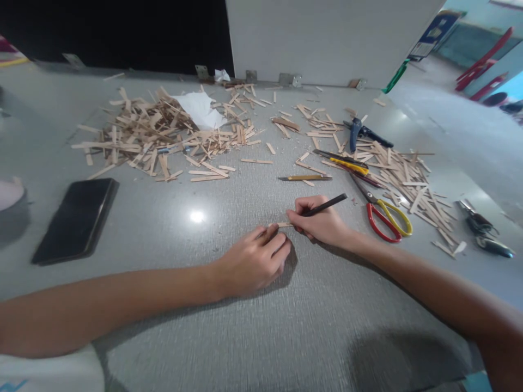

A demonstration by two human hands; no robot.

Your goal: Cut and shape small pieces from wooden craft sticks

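My left hand (257, 257) is closed over a small flat wooden stick (284, 224) on the table, its fingers pressing the stick's left end. Part of the stick is hidden under the fingers. My right hand (321, 220) grips a slim black pen (327, 205) in a writing hold, with its lower end at the stick's right end. The pen's tip is covered by my fingers. Just beyond the hands lies a yellow craft knife (306, 178). To the right of my right hand are scissors (388, 218) with one red and one yellow handle.
A large heap of wooden sticks (143, 133) with torn white paper (200, 109) lies back left. More sticks (408, 179), a yellow box cutter (349, 164), blue pliers (355, 133) and a dark cutting tool (484, 228) lie right. A black phone (75, 220) rests left; a panel (327, 38) stands behind.
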